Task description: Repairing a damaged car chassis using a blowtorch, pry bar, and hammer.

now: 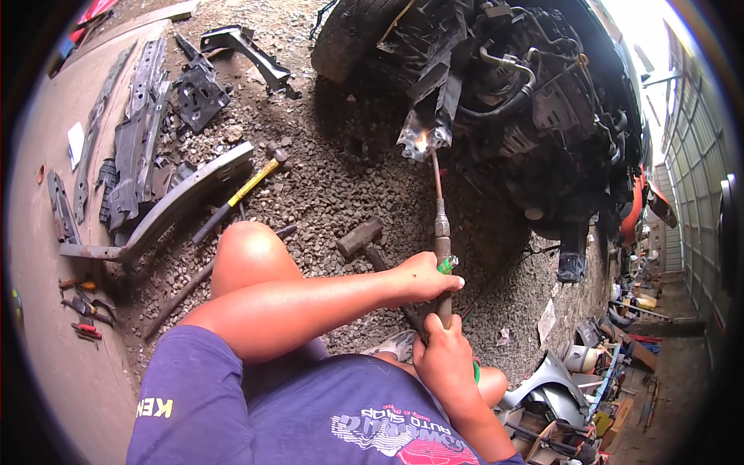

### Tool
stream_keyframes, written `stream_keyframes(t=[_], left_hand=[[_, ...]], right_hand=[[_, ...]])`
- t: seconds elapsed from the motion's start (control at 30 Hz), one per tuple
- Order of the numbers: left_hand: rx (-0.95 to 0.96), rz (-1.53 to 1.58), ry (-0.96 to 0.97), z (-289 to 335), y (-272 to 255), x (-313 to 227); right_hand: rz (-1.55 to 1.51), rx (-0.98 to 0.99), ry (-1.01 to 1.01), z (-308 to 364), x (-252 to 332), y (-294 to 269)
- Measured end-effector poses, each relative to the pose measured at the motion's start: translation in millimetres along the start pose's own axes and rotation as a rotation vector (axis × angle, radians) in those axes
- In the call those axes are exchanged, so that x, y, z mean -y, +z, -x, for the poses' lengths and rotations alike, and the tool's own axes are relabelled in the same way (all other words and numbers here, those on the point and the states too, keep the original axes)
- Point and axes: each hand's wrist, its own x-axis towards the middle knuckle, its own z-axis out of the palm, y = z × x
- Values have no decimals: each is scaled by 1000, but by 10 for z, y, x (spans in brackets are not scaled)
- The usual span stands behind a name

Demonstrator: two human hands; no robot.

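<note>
A long gas torch with a copper-coloured tip points away from me. My left hand is closed around its body near the green valve knob. Behind it, my right hand wraps round the rear of the handle. The tip reaches the ragged end of a metal frame rail on a stripped-down vehicle, where a bright orange-white glow shows. A green hose shows beside my right wrist. Below my left forearm lies a sledgehammer on the gravel, its handle partly hidden.
The vehicle's exposed underside and a tyre fill the upper right. On the left lie a yellow-and-black hammer, a bent grey metal beam, dark metal parts and pliers. Scrap, including a silver panel, crowds the lower right.
</note>
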Motion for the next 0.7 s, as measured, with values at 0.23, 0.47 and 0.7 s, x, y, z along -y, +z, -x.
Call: stream_keyframes(t=[0.23, 0.47, 0.7], left_hand=[[8, -24, 0, 62, 7, -12], [15, -9, 6, 103, 33, -3], [60, -38, -15, 134, 31, -24]], right_hand=[[3, 14, 21, 37, 12, 7], [28, 4, -20, 81, -25, 34], [21, 1, -38, 106, -61, 73]])
